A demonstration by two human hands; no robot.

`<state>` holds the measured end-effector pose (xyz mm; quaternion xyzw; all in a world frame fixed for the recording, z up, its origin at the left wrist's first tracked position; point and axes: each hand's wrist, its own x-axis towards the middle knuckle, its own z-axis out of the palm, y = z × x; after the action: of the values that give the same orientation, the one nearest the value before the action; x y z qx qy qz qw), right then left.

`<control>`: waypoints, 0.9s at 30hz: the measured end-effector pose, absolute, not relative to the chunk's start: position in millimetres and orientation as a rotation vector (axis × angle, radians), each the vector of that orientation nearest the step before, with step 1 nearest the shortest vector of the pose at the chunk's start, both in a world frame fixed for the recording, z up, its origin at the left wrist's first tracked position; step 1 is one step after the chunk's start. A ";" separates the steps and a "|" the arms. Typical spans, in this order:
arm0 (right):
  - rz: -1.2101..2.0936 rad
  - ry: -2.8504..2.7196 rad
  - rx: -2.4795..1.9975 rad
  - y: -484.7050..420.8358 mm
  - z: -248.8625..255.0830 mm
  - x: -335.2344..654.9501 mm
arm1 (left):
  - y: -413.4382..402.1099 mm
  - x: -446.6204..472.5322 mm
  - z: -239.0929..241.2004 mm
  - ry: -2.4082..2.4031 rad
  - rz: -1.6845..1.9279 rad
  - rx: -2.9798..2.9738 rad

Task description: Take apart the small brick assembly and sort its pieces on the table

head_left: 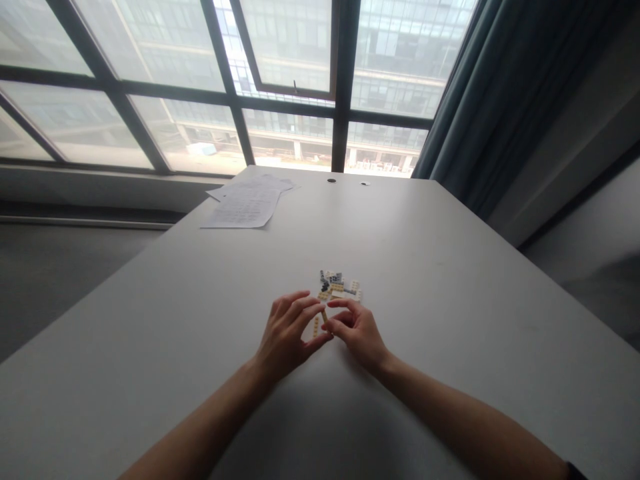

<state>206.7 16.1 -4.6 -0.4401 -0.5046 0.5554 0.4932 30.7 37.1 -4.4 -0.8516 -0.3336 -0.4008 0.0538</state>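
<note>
Near the middle of the table, my right hand pinches a narrow tan building brick between thumb and fingers. My left hand closes on the same brick from the other side, its index fingertip at the upper end and its thumb at the lower end. A second tan strip with studs, a studded plate, lies on the table under my left fingers. Just beyond my fingertips is a small pile of loose building bricks in tan, white, grey and black.
Printed paper sheets lie at the far left of the white table. Two small round spots, one dark, are near its far edge. Behind it stand large windows, with a dark blue curtain on the right.
</note>
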 end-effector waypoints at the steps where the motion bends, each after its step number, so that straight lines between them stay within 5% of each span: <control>1: 1.268 -1.312 -1.120 16.6 -4.5 208.5 | 38.7 29.9 -5.5 -1.023 -1.198 -2.621; 8: 0.736 -1.637 -1.363 24.2 -7.5 224.8 | 46.9 25.0 -17.5 -1.201 -0.820 -2.908; 27: 0.494 -2.250 -1.281 21.9 -11.2 223.5 | 61.7 -1.4 -16.1 -1.180 -0.710 -3.027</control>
<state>223.5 21.9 -11.2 -0.4706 -0.8265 0.1814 0.2500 -1.4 61.7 -16.1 -0.9063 -0.3534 -0.2126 -0.0921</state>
